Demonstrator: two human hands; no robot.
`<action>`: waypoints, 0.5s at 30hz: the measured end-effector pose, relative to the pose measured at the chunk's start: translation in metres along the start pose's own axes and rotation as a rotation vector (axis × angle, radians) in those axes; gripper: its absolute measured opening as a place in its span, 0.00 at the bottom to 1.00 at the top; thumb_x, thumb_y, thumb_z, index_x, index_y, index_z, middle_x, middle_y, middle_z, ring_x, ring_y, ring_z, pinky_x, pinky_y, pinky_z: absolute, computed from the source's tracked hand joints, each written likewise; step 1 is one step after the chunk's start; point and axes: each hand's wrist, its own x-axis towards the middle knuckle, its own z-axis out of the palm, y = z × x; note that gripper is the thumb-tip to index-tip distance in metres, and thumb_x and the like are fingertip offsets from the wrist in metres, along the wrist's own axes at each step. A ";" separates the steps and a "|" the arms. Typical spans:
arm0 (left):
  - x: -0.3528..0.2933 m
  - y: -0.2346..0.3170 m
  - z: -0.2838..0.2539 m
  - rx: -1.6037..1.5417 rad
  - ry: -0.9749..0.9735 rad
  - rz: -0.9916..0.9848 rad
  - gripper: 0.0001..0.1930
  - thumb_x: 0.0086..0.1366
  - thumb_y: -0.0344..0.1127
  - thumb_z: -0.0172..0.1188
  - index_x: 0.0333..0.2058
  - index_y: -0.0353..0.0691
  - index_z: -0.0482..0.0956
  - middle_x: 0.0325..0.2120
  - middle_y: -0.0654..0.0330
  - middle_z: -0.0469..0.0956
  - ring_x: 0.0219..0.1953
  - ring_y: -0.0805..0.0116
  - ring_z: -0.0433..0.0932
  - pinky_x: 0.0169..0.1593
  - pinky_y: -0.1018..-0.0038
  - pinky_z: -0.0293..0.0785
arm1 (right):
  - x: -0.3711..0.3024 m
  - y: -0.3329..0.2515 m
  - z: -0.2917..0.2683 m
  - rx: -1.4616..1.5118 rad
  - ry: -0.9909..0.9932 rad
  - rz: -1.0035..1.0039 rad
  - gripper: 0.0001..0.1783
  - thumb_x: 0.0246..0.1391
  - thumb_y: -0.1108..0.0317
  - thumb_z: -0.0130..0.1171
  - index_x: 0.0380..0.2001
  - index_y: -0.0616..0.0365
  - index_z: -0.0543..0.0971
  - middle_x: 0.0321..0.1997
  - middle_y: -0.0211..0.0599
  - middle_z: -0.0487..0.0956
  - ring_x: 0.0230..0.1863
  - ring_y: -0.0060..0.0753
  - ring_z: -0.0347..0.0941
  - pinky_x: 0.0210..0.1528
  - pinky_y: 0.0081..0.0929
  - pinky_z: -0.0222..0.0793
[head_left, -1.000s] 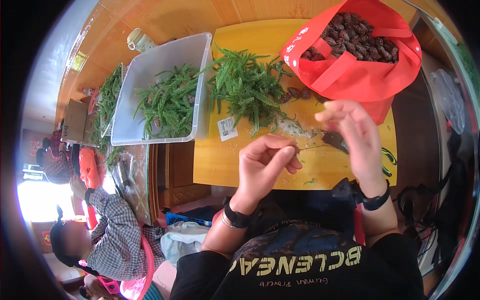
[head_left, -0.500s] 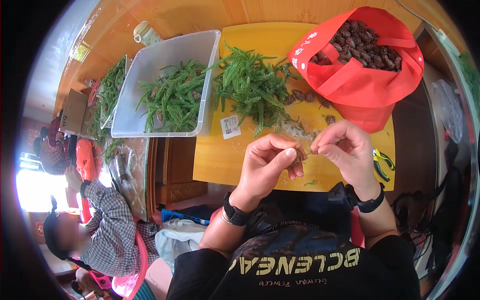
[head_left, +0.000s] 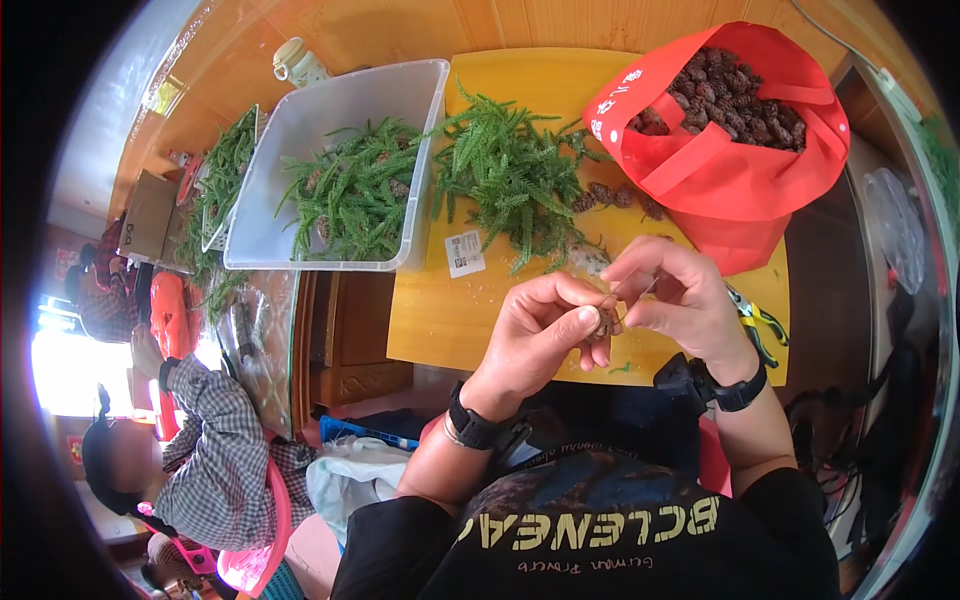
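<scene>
Over the front of the yellow table, my left hand (head_left: 545, 335) pinches a small brown pine cone (head_left: 604, 324), mostly covered by the fingers. Thin wire (head_left: 612, 296) runs from the cone to my right hand (head_left: 680, 300), whose thumb and fingers are closed on it. Just beyond my hands lies a heap of green artificial fir sprigs (head_left: 510, 175). A few loose pine cones (head_left: 622, 196) rest beside the heap, near a red bag (head_left: 730, 215) filled with many more cones.
A clear plastic bin (head_left: 335, 265) with sprigs and cones stands left of the yellow table (head_left: 440, 335). Yellow-and-black pliers (head_left: 757, 325) lie at the right edge. A white label (head_left: 465, 254) is on the tabletop. At far left sits another person (head_left: 225, 450) in a checked shirt.
My right hand has lifted slightly and turned, its fingers more spread above the cone. The wire now shows between my hands. My left hand keeps its pinch.
</scene>
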 end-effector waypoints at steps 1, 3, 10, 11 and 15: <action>-0.001 0.000 0.000 0.000 0.002 0.002 0.06 0.62 0.32 0.53 0.33 0.35 0.73 0.28 0.56 0.76 0.23 0.72 0.76 0.24 0.82 0.72 | 0.002 -0.002 0.000 -0.056 -0.028 0.008 0.16 0.43 0.68 0.65 0.35 0.62 0.75 0.34 0.31 0.70 0.33 0.20 0.68 0.36 0.16 0.63; -0.001 0.002 0.001 -0.003 0.013 -0.030 0.06 0.62 0.32 0.53 0.33 0.36 0.73 0.27 0.57 0.76 0.23 0.73 0.76 0.24 0.82 0.72 | 0.004 0.000 -0.003 -0.106 -0.058 -0.034 0.15 0.43 0.67 0.65 0.35 0.61 0.75 0.35 0.32 0.70 0.33 0.20 0.68 0.36 0.16 0.63; 0.001 0.006 0.000 0.022 -0.019 -0.051 0.06 0.62 0.32 0.54 0.35 0.34 0.73 0.25 0.58 0.75 0.23 0.74 0.76 0.24 0.83 0.71 | 0.009 0.010 -0.007 -0.045 -0.141 -0.090 0.17 0.42 0.63 0.66 0.34 0.61 0.76 0.36 0.34 0.70 0.33 0.22 0.67 0.35 0.18 0.63; 0.002 0.007 0.001 0.003 -0.039 -0.056 0.07 0.62 0.31 0.54 0.35 0.34 0.73 0.25 0.58 0.76 0.23 0.74 0.76 0.24 0.83 0.71 | 0.009 0.009 -0.007 -0.045 -0.142 -0.090 0.17 0.42 0.63 0.66 0.34 0.61 0.76 0.36 0.34 0.70 0.33 0.22 0.67 0.35 0.18 0.63; 0.001 0.006 0.003 0.012 -0.028 -0.080 0.11 0.59 0.35 0.57 0.35 0.33 0.73 0.26 0.54 0.76 0.19 0.71 0.75 0.19 0.84 0.69 | 0.009 0.010 -0.008 0.028 -0.163 -0.059 0.17 0.42 0.60 0.66 0.31 0.60 0.76 0.35 0.34 0.69 0.33 0.22 0.67 0.35 0.17 0.63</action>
